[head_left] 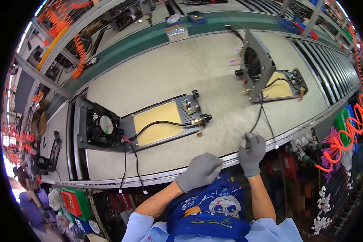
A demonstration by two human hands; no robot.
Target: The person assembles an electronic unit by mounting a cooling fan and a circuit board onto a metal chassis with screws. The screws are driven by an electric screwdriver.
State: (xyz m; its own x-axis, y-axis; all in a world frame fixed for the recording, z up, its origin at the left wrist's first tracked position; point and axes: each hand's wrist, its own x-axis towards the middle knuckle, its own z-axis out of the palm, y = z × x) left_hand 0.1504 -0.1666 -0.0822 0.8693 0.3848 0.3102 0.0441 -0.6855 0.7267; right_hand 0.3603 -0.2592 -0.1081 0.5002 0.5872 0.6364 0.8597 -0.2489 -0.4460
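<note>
My right hand point(252, 152), in a grey glove, pinches the end of a black cable point(258, 119) at the bench's front edge. That cable runs down from an upright grey metal panel with a fan point(254, 60), which stands on a base plate with a yellow sheet point(279, 85). A second thin cable point(269, 123) hangs beside it, its white plug at the edge. My left hand point(199, 172), gloved too, rests by the edge with its fingers drawn together; whatever they may hold is hidden. On the left lies a similar unit with a fan point(105, 124) and a yellow-covered plate point(159, 123).
Two loose cables with white plugs point(145, 192) dangle over the front edge. Metal rollers point(326, 64) adjoin the bench point(149, 82) at right. A green belt point(149, 37) runs behind, with a small white box point(176, 33). A coiled orange hose point(351, 125) hangs at right.
</note>
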